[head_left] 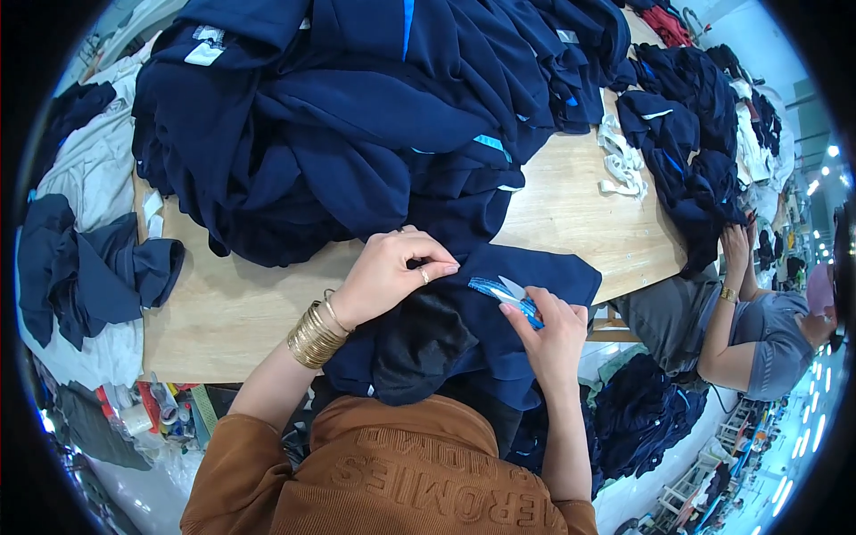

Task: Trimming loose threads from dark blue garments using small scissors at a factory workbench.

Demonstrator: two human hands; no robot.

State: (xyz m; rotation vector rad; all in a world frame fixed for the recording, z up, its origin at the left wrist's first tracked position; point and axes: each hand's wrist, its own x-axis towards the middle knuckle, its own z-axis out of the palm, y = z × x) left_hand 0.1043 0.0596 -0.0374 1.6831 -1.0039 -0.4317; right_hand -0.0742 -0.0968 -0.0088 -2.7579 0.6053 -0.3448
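In the head view, the left hand (392,272) presses thumb and finger together, catch too small to tell, over a navy garment (557,270) across the near table (232,316) edge, while the right hand (551,339) grips blue snips (514,290).

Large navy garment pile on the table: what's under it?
The navy pile rests on the wooden tabletop, visible along its edges; anything else beneath is covered by cloth and can't be seen.
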